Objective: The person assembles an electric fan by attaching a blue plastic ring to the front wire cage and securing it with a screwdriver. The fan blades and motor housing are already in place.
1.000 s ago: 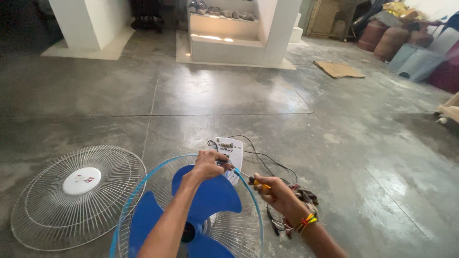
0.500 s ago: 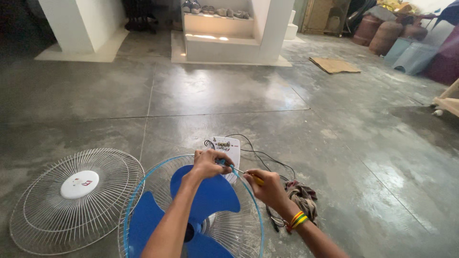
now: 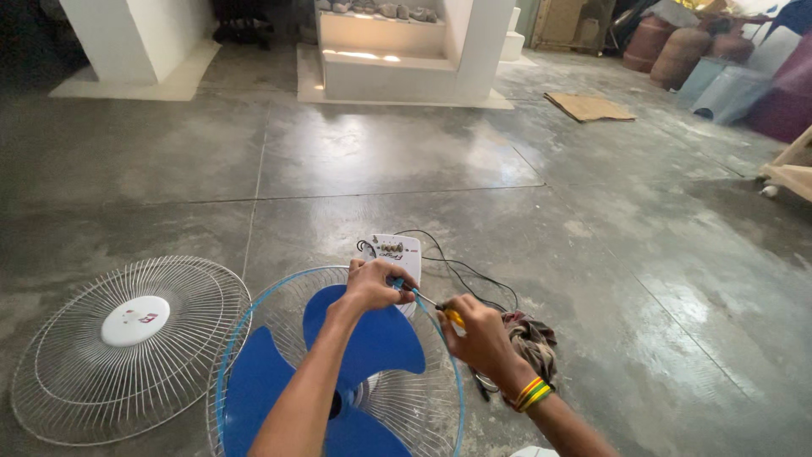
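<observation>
Right hand (image 3: 480, 334) holds a screwdriver (image 3: 441, 308) against the fan guard rim (image 3: 423, 298).

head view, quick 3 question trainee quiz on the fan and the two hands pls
1. True or false: the left hand grips the light blue rim of the rear fan guard, at its far edge.
2. What does the right hand hold?
A. a yellow-handled screwdriver
B. a hammer
C. a paint brush
3. Fill in: the detached front grille lies on the concrete floor to the ____ of the blue fan blades.

Key:
1. True.
2. A; its tip points at the rim by the left hand.
3. Left. Behind the hands sit a white control panel with black wires, and a cloth rag lies beside the right wrist.
</observation>
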